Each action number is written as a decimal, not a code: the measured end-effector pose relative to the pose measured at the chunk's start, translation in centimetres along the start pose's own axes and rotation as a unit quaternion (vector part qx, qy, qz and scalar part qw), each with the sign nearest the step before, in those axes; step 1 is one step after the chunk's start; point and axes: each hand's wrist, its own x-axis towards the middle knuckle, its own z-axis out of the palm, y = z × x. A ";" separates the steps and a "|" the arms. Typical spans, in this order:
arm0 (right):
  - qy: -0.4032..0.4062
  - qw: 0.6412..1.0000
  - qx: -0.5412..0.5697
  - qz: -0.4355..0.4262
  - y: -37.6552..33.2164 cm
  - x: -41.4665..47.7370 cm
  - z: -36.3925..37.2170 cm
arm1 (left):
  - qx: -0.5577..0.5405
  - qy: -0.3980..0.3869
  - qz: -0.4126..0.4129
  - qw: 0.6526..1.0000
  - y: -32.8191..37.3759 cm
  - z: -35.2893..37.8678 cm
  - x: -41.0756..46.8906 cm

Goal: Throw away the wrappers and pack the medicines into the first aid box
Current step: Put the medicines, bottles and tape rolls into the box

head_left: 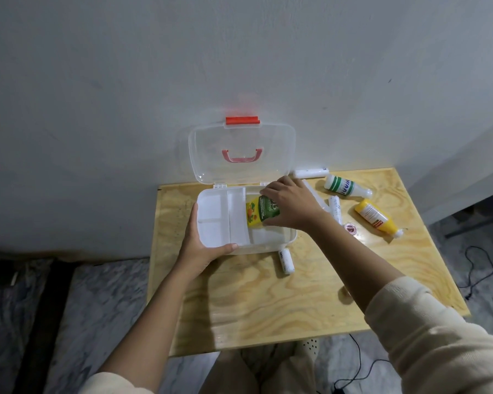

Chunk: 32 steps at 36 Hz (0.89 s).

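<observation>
A white first aid box (211, 223) lies open on the wooden table (268, 302), its clear lid (241, 152) with a red latch leaning against the wall. My left hand (201, 245) grips the box's front left corner. Inside the box's right compartment, my right hand (289, 207) holds a yellow and green bottle (261, 213). On the table to the right lie a white bottle with green stripes (346, 187) and a yellow bottle (377, 217).
White bandage rolls lie around the box: one at its front (285, 261), one to its right (335, 209), one at the back by the wall (310, 172). A small round pink item (350, 227) sits near the yellow bottle. Black cables run over the floor at right.
</observation>
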 end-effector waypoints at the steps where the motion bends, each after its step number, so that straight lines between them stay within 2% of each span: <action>1: -0.006 1.000 0.016 0.000 0.1 -0.2 0.0 | 0.002 0.000 0.001 1.000 0.0 0.0 0.0; 7: -0.041 0.989 0.141 0.026 0.4 -1.5 0.2 | 0.018 0.003 -0.013 1.000 -0.2 -0.2 0.1; 15: 0.036 0.991 0.121 0.047 -0.1 -1.1 0.3 | 0.021 0.006 -0.010 1.000 -0.4 -0.2 0.3; 20: 0.009 0.981 0.185 0.051 0.0 -1.5 0.5 | 0.012 0.004 -0.004 1.000 -0.2 0.0 0.1; 24: 0.021 0.974 0.221 0.053 0.0 -2.0 1.2 | 0.011 0.009 -0.003 1.000 -0.1 0.0 0.0; 29: 0.012 0.974 0.212 0.074 -1.0 -1.3 2.3 | 0.010 0.003 0.001 1.000 0.1 0.0 0.0; 32: 0.002 0.984 0.152 0.097 -1.1 -0.5 2.9 | 0.012 0.000 0.003 1.000 0.0 -0.1 0.1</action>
